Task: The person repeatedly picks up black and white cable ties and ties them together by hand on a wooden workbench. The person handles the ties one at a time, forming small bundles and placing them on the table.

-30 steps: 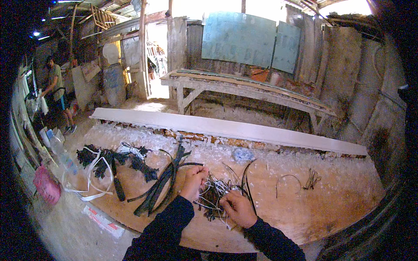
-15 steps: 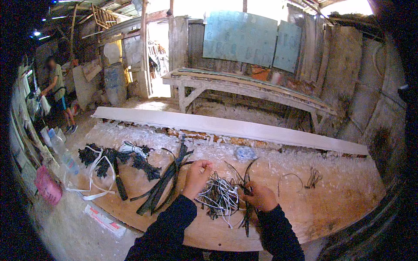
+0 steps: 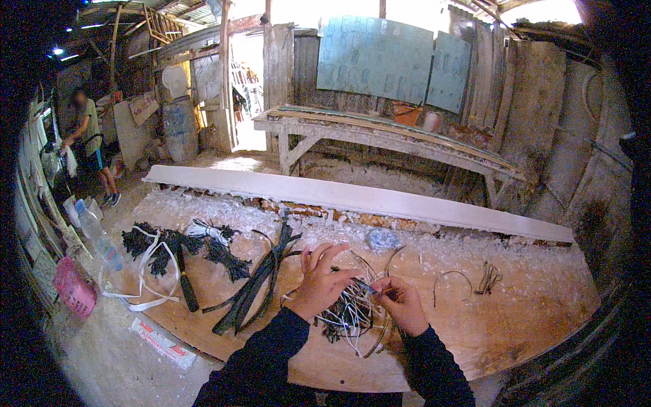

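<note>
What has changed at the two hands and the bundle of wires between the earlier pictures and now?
The right hand, stretched out to the right half a second ago, has come back toward the left hand; both now meet over the pile of thin wires, the right pinching a strand. The left hand's fingers have lifted and spread. The black strips, the dark tufts and the long white plank stayed in place.

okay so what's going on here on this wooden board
A person in dark sleeves works over a tangle of thin white and dark strands lying on a wooden board. The left hand rests on the tangle with fingers spread, while the right hand pinches a strand between its fingers. To the left lie flat dark strips and bundles of black fibre. A long pale plank lies beyond, and another person stands far left.
</note>
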{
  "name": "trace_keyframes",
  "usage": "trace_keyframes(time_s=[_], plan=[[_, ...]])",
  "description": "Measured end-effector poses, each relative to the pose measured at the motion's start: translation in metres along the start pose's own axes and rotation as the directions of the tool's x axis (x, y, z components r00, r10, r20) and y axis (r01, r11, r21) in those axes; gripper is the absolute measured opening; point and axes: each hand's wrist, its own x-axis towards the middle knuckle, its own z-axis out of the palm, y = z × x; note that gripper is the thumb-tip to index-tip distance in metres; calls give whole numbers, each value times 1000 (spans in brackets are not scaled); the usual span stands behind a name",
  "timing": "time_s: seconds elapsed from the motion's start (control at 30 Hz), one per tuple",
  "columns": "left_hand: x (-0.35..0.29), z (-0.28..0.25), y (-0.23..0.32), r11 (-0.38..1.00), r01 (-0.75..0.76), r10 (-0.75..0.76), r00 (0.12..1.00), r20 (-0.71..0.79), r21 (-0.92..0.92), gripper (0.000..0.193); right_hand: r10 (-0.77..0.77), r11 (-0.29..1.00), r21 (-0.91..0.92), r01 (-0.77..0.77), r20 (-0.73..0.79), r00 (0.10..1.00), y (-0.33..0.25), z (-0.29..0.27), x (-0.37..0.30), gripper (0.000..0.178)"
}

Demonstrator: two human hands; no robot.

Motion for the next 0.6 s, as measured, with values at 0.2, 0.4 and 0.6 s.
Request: trace_keyframes(time_s=[0.2,0.4,0.6], plan=[[3,-4,-8,995,4,4,997,78,-97,25,99,989,110,-99,6,995,1,-5,0,12],[2,-10,-18,933,300,-291,954,75,-196,25,158,981,107,-160,23,987,0,-15,4,19],[10,-16,-40,583,360,-550,835,-27,-728,23,247,963,113,-245,-4,969,-1,-32,5,17]])
